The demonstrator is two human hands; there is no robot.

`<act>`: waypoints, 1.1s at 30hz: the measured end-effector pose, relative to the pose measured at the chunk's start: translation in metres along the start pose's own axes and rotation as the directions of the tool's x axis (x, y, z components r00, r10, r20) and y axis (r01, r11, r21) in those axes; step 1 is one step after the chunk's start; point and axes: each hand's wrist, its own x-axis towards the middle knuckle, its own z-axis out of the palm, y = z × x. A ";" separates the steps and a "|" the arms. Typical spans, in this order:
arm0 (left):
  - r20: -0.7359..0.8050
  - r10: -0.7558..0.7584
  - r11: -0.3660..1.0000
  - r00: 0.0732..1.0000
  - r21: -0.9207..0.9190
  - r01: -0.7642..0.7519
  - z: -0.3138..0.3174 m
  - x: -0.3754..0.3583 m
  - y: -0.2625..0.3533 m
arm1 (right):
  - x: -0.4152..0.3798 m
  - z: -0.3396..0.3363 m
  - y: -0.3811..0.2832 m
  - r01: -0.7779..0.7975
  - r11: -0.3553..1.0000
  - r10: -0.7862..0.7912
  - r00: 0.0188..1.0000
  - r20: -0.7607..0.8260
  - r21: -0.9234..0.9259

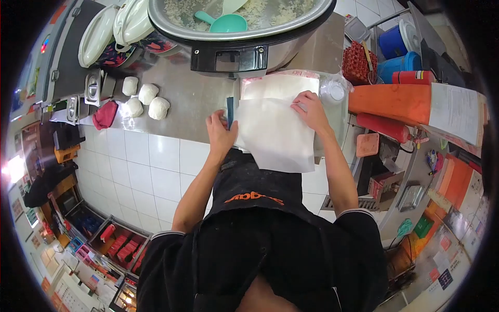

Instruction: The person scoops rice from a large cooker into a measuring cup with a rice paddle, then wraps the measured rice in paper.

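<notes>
My left hand (221,134) is at the front edge of the steel counter, its thumb and fingers closed around the lower end of a narrow dark blue strip (230,112); its exact kind does not show. A large white sheet of paper (275,132) lies to its right and hangs over the counter edge in front of the apron. My right hand (311,112) pinches this sheet at its upper right edge. Under and behind it lies a stack of white paper (280,86) in pink-printed wrapping.
A big cooker of rice (228,57) with a teal scoop (228,23) stands at the back. Several white bundles (148,93) and a red cloth (105,115) lie to the left. A clear plastic container (333,92) and a red basket (357,61) stand to the right.
</notes>
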 end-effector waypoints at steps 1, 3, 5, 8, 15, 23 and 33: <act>-0.007 0.001 1.000 1.000 -0.003 -0.001 0.002 0.003 -0.003 | -0.001 -0.001 -0.002 0.061 0.998 -0.062 0.998 -0.027 -0.024; 0.126 -0.049 0.993 0.991 -0.102 0.062 0.001 0.012 0.001 | 0.003 -0.002 -0.002 0.121 0.991 -0.124 0.991 -0.059 -0.054; 0.145 -0.045 0.991 0.988 -0.115 0.062 0.003 0.016 -0.001 | 0.005 -0.002 0.001 0.250 0.953 -0.255 0.967 -0.010 -0.173; 0.191 -0.056 0.990 0.980 -0.117 0.080 0.003 0.027 -0.004 | 0.012 -0.002 -0.001 0.095 0.977 -0.064 0.984 0.166 -0.191; 0.195 -0.041 0.959 0.980 -0.267 0.093 0.019 0.049 0.009 | 0.023 -0.017 0.001 -0.120 0.980 0.154 0.964 0.216 -0.161; 0.031 0.325 0.941 0.945 -0.109 -0.320 0.037 0.023 0.038 | 0.019 -0.027 0.004 -0.080 0.980 0.049 0.985 -0.168 -0.184; 0.227 0.237 0.927 0.944 0.236 -0.290 0.027 -0.007 0.033 | 0.013 -0.031 0.009 -0.228 0.954 0.204 0.969 -0.138 -0.195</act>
